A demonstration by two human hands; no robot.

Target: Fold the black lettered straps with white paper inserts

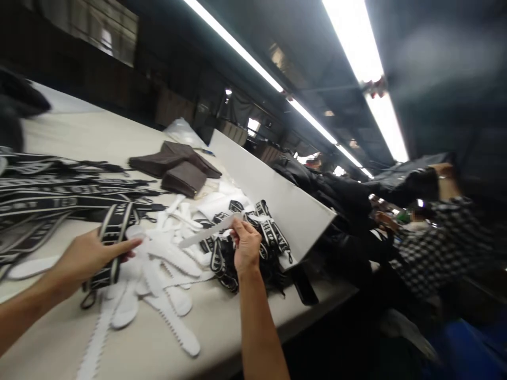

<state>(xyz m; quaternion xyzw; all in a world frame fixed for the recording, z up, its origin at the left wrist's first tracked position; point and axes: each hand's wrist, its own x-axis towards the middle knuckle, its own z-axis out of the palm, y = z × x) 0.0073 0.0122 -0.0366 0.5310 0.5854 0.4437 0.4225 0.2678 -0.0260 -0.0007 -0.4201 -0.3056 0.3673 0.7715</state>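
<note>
My left hand (89,253) is closed around a folded black strap (118,221) with pale edge stripes and lettering; a metal hook hangs at its lower end. The rounded end of a white strip lies by my left thumb, and I cannot tell whether the thumb presses on it. My right hand (247,245) pinches one end of a white toothed strip (206,232), slightly blurred. Beneath and between the hands spreads a loose heap of white toothed strips (170,311). Beside my right hand lies a pile of bundled lettered straps (224,264).
Long lettered straps (51,206) lie along the table (166,359) at left. Dark brown pouches (184,177) and a clear plastic bag (184,132) sit farther back. A white board (273,195) stands along the right side. Beyond it are dark goods and a person in a checkered shirt (439,248).
</note>
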